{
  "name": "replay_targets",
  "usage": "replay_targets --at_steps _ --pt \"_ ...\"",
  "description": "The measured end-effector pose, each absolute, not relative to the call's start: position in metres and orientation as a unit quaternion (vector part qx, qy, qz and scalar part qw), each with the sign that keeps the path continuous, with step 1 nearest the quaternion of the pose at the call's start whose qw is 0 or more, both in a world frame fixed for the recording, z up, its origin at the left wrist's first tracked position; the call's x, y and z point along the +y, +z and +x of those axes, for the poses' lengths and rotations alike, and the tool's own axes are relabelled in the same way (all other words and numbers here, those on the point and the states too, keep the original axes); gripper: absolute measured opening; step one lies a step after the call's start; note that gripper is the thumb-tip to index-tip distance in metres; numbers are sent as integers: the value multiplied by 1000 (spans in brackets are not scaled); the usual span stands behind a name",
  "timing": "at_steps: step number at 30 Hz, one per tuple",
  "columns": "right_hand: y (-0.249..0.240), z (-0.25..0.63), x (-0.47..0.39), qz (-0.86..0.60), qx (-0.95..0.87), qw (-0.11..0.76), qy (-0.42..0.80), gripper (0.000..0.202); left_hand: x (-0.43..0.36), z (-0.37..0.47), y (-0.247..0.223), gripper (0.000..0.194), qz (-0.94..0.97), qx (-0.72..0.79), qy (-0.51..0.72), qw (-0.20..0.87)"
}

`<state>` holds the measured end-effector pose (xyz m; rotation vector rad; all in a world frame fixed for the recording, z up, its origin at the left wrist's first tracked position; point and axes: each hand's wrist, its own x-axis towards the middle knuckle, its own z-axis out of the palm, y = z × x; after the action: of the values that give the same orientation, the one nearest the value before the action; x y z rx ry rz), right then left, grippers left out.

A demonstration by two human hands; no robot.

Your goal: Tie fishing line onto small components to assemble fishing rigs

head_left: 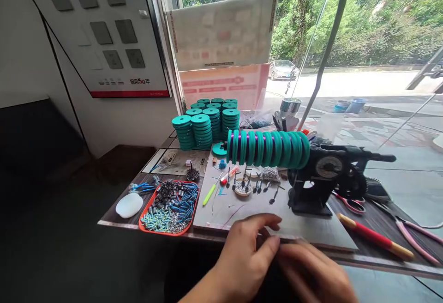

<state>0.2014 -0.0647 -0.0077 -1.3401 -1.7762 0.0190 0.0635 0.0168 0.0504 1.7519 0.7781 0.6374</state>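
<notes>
I note the left hand (247,250) and blurred right hand (314,266) close together beside the board (321,231), fingers curled, any grip undeterminable; bracing both wrists would best steady such fingerwork.

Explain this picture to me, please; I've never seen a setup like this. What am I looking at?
There is no robot here: a camera on a person's head looks forward and down at their own bare hands. The left hand and the right hand meet at the near edge of a pale board; the right one is blurred, and whether anything is held can't be told. On the board stands a black machine with a dial, carrying a row of green spools. To the left sits an orange-red tray of small parts; behind it are stacked green discs.
</notes>
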Motion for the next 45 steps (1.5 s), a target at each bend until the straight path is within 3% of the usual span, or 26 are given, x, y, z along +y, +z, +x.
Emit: replay_targets --at_steps 8,13,21,26,30,34,40,45 --pt "16 237 -66 -648 -570 506 -7 7 33 112 38 45 721 354 288 521" --pt "18 238 -68 -660 -561 499 15 11 39 135 24 56 639 359 327 597" --pt "24 245 -70 -664 -558 497 9 8 38 147 24 44 611 364 328 622" --pt "82 265 -53 -652 -561 506 -63 4 34 141 24 43 610 379 348 603" --pt "144 285 -20 -617 -642 427 -157 12 23 134 27 42 634 376 396 548" --pt "173 296 21 -611 -727 291 -111 29 16 136 26 39 674 352 404 509" --pt "163 295 58 -615 -769 170 -32 41 24 153 19 57 583 378 391 604" --pt "158 294 59 -624 -766 155 -4 46 24 154 18 41 508 349 351 705"
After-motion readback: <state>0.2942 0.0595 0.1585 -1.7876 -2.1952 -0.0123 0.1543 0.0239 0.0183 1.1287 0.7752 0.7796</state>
